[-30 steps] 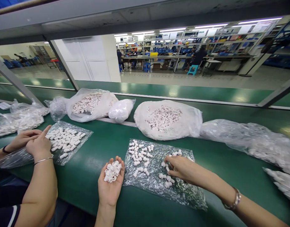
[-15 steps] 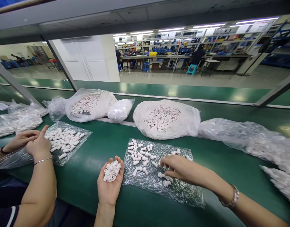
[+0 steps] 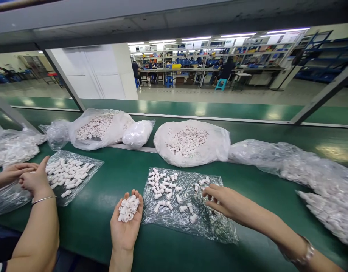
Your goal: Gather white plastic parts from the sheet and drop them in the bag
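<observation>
A heap of small white plastic pipe fittings (image 3: 128, 208) lies in the cupped palm of my left hand (image 3: 125, 230), which is turned up with its fingers curled around them. My right hand (image 3: 226, 200) is over the right part of a flat clear plastic bag (image 3: 174, 223), palm down. Its fingers are bent and its thumb stands apart from them; part of what lies beneath is hidden. Many loose white fittings (image 3: 162, 185) are scattered on the bag's left half. A few more (image 3: 201, 182) lie just beyond my right fingertips, and several lie near the middle.
Behind the bag sits an open white bag of fittings (image 3: 188, 141); another (image 3: 97, 126) stands to its left. Filled clear bags (image 3: 327, 189) lie at the right. A co-worker's hands (image 3: 34, 175) are at the left, beside fittings on another bag (image 3: 91, 166). The green table (image 3: 97, 226) runs beneath.
My right hand has shifted right across the bag, uncovering fittings beneath. Fittings near the middle have changed position. My left hand still cradles its heap. The whole view has shifted slightly.
</observation>
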